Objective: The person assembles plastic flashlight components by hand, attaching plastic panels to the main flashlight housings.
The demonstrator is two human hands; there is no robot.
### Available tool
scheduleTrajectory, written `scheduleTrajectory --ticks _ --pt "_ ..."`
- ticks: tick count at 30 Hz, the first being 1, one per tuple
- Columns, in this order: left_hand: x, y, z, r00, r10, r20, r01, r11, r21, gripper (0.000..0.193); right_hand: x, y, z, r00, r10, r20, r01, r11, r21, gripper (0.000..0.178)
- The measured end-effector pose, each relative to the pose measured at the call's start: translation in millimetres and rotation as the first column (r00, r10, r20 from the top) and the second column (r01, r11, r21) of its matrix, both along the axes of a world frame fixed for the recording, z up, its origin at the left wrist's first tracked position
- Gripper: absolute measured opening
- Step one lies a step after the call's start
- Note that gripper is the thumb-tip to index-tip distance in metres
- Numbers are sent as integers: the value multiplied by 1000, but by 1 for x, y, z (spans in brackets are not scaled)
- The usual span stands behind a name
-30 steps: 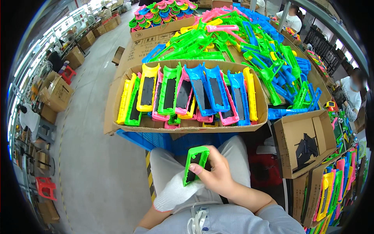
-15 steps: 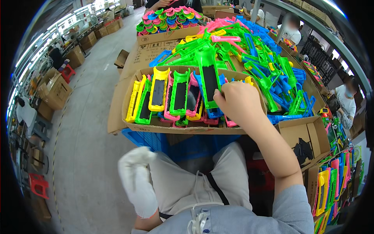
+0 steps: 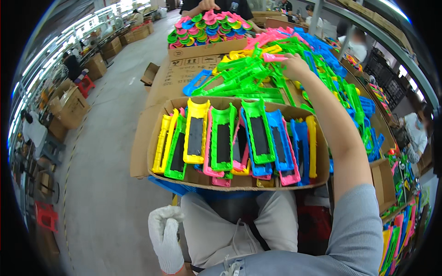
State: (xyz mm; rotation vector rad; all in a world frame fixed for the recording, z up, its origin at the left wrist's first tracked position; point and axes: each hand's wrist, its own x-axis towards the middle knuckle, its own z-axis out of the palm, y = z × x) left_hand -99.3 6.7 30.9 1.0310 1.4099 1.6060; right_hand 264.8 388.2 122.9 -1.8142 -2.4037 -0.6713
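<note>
My right hand [image 3: 297, 68] is bare and stretched over the heap of plastic parts, its fingers closed at one end of a pink plastic part [image 3: 273, 58]. Green plastic parts [image 3: 239, 79] lie loose around it. Nearer to me, a cardboard box [image 3: 239, 183] holds a row of yellow, green, pink and blue plastic shells with black inlays. One green shell with a black strip [image 3: 248, 110] leans on top, right of the middle. My left hand [image 3: 166, 234], in a white knitted glove, hangs beside my left thigh with its fingers curled; nothing shows in it.
Behind the heap, stacked colourful curved pieces [image 3: 209, 32] fill another carton [image 3: 202, 49], with a person's hand [image 3: 208, 5] above. An open carton [image 3: 382, 181] stands at my right, near more colourful shells [image 3: 399, 234]. Below the near box is a blue crate [image 3: 172, 186].
My right hand has let go of the green shell, which now rests in the box, and has moved away to the heap. My left hand has dropped slightly. The view has shifted.
</note>
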Motion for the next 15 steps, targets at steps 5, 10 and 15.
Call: scheduleTrajectory --ticks 5,10,15 --pt "0 3 8 994 108 -16 -108 992 -63 21 17 56 -29 1000 -4 30 2 997 82 21" --pt "6 9 1 996 85 20 -85 996 -42 21 19 62 -19 996 27 -89 -6 974 228 10" --pt "12 9 -5 995 -10 99 13 999 -31 19 30 36 2 927 117 -355 13 939 343 12"
